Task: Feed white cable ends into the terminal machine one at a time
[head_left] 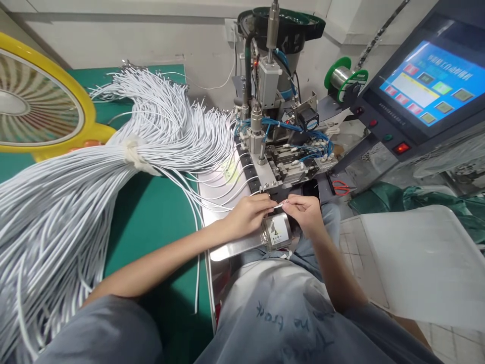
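My left hand [250,215] is closed on a white cable [279,205] near its end, in front of the machine. Close by on the right, my right hand [305,211] pinches the tip of the same cable between thumb and fingers. Just below both hands sits a clear jar with a white label [278,231]. Several white cables [242,174] run from the left into slots along the edge of the machine [265,172]. A large bundle of white cables [131,154], tied with a pale band, lies to the left.
A yellow fan [89,121] stands on the green table mat [151,222] at left. Right of the machine are a solder wire spool [341,78], a control screen [432,83], red-handled scissors [342,188] and a white bin [424,263].
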{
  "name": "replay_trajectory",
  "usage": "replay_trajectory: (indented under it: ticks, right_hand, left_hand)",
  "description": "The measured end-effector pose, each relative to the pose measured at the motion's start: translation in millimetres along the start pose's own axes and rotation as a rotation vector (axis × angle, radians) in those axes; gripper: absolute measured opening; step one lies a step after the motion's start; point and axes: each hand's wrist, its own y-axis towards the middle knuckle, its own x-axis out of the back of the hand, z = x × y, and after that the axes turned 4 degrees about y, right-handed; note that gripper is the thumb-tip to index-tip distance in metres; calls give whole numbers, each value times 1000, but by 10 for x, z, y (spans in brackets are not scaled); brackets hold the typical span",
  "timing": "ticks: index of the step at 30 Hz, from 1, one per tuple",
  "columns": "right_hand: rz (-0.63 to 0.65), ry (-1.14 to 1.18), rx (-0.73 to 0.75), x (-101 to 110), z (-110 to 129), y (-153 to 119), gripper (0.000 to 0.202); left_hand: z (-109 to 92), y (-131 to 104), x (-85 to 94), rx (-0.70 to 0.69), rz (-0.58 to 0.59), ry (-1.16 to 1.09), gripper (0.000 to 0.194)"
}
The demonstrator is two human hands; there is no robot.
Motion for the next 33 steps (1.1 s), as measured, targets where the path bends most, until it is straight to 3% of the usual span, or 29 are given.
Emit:
replay_trajectory:
  ticks: [4, 8, 10, 13, 15, 20, 23, 28, 33]
  right_hand:
    - [-102, 33, 44, -126, -47, -81, 17]
    - [-184, -210, 189, -134, -43, -105, 18]
    - [-128, -335, 225, -86, -26, -81, 20]
    - [5, -346, 204, -24, -21, -33, 23]
    - [-5, -301, 203, -31, -46, -18, 25]
    - [-195, -190, 213, -151, -179, -57, 25]
    - [-206, -166, 178, -140, -300, -59, 24]
    - [-122, -139, -9, 60, -556, 65, 20]
    - [-36, -62, -197, 134, -695, 175, 21]
  left_hand:
    - [-33, 8, -11, -52, -82, 13, 20]
    - [-31, 9, 41, -87, -35, 167, 23]
    - [-17, 10, 82, -115, 24, 325, 28]
    - [-5, 15, 109, -137, 66, 462, 31]
    - [-9, 13, 79, -107, 40, 433, 28]
    - [-5, -29, -90, 4, -15, 204, 22]
    - [30, -46, -135, 29, 84, 225, 25]
    - [109, -35, -123, 118, 341, 610, 24]
    - [158, -50, -164, 109, 442, 727, 25]
